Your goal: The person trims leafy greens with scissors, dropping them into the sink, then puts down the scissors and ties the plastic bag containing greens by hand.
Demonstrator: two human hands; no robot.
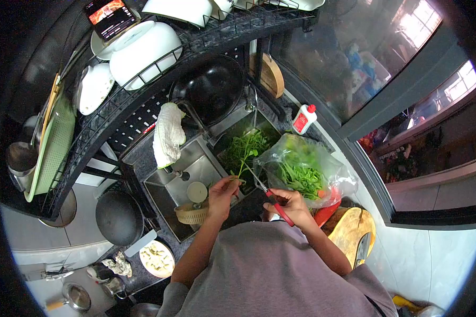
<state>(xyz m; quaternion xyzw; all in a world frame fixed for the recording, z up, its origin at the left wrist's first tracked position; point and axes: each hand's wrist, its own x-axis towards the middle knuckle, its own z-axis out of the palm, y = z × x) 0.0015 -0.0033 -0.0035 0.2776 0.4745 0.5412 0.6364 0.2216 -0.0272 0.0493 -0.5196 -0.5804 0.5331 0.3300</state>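
Observation:
My left hand (223, 196) is closed, pinching a green vegetable stem (241, 170) above the edge between the two sink basins. In my right hand (293, 207) are scissors (277, 205) with red handles, their blades pointing up and left toward that stem. Whether the blades touch it, I cannot tell. Leafy greens (244, 148) lie in the right basin below a thin stream of water. Just right of that basin, a clear plastic bag (337, 168) holds more leafy greens (301, 178).
The left basin (157, 185) holds a small basket (189, 215) and a round pale cup (197, 192). A white towel (168, 134) hangs near the faucet. A red-capped bottle (304, 119) stands by the window. Lower right is a wooden board (351, 227); lower left, a bowl of pale pieces (157, 259).

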